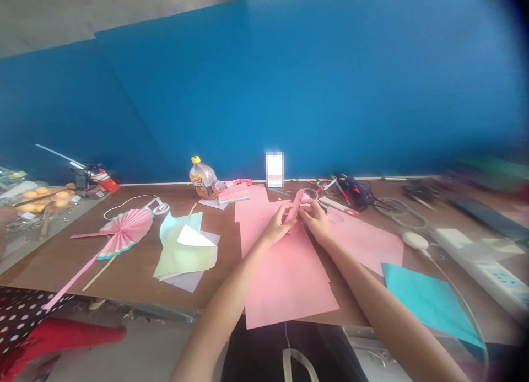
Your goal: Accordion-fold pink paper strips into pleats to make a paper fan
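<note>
Over the far end of a large pink paper sheet (285, 277), my two hands work close together. My left hand (279, 223) is closed on a narrow folded piece of pink paper (294, 206) that points up and away. Opposite it, my right hand (316, 221) has its fingers pinched at the paper's right side; the fingertips are small and partly hidden. Just beyond the fingers is a ring-shaped thing (311, 193), possibly a tape roll. A second pink sheet (367, 238) lies to the right of my right hand.
Left on the brown table (136, 277) lie a pink pleated paper fan (128, 230) and pale green paper (188, 255). A yellow-capped bottle (203, 178) and a bright phone-like screen (275, 170) stand at the back. Turquoise paper (430, 299) and a power strip (479, 266) are right.
</note>
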`<state>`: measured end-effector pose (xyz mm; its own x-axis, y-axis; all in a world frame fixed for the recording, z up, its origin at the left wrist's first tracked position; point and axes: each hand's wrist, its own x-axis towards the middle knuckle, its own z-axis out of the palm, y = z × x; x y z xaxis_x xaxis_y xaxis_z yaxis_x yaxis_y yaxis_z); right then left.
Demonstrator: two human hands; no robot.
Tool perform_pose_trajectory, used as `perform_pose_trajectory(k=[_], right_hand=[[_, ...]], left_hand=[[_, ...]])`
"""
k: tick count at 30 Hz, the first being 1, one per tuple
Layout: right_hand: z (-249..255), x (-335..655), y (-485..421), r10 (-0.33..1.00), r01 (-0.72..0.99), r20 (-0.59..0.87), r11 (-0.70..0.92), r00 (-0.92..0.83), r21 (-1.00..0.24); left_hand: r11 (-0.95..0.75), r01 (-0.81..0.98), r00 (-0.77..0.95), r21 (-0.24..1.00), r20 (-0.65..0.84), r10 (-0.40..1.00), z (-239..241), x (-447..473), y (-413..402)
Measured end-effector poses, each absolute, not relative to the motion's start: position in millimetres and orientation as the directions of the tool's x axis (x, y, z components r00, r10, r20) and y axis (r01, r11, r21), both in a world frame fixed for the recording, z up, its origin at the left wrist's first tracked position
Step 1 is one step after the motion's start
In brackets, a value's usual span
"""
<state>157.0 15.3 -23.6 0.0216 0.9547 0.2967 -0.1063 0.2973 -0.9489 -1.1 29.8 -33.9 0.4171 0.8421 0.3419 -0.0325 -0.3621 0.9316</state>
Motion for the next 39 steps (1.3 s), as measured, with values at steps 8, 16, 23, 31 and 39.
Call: perform_pose_trajectory(k=[8,16,23,31,39], right_hand=[[-23,157,14,0.953,-0.118,0.304,0.302,0.005,-0.946],[-22,157,14,0.95,-0.099,0.313,0.31,-0.008,-0.945],[-20,156,13,0.933,0.008,0.36,0.36,0.004,-0.933],[-18,156,11,0.936,0.02,0.351,0.351,0.008,-0.936],[-19,155,10,0.921,0.108,0.39,0.388,0.004,-0.915]], left_hand=[[-0.341,-0.041,0.492,0.939,0.316,0.811,-32,-2,25],[-0.32,-0.059,0.502,0.946,0.305,0.809,-28,0,21],[-0.298,-0.005,0.448,0.954,0.269,0.853,-29,0,22],[-0.316,0.065,0.394,0.947,0.266,0.88,-26,1,20],[-0.395,0.225,0.278,0.891,0.33,0.902,-37,1,25]])
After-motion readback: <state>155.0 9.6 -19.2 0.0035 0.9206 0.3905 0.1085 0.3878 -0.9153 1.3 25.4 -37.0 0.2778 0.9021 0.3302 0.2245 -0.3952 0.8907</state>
